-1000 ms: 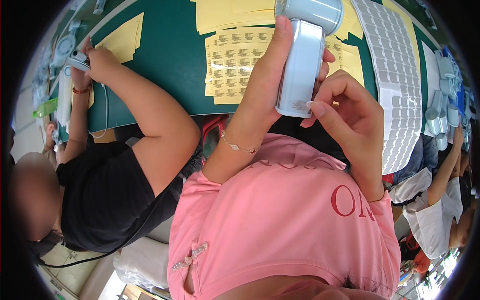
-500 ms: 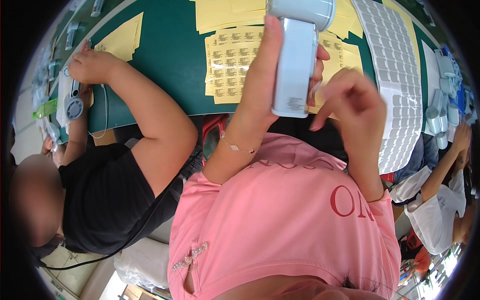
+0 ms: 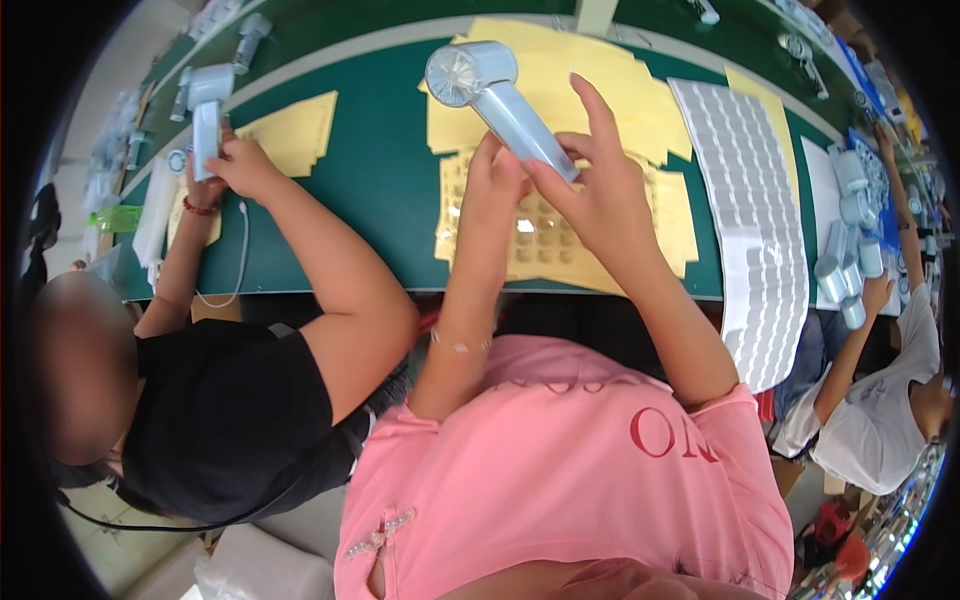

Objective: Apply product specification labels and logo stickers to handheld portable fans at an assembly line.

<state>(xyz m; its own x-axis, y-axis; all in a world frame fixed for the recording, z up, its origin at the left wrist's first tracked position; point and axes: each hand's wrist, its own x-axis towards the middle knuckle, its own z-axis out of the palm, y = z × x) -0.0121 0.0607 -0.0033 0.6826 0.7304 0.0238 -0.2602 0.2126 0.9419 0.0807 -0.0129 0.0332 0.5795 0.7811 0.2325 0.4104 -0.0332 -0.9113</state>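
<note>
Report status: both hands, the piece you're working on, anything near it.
Left hand gripping handheld fan by its handle. Right hand at handle's lower end. Fan tilted, head toward upper left. Yellow sheets on table beneath.

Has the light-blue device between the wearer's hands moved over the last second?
Yes. The light-blue device has shifted away from the near edge of the green table, and its round head leans left, farther from the grey label sheet.

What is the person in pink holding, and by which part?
A light-blue handheld fan, held by the lower part of its handle between the left hand and the right hand.
</note>
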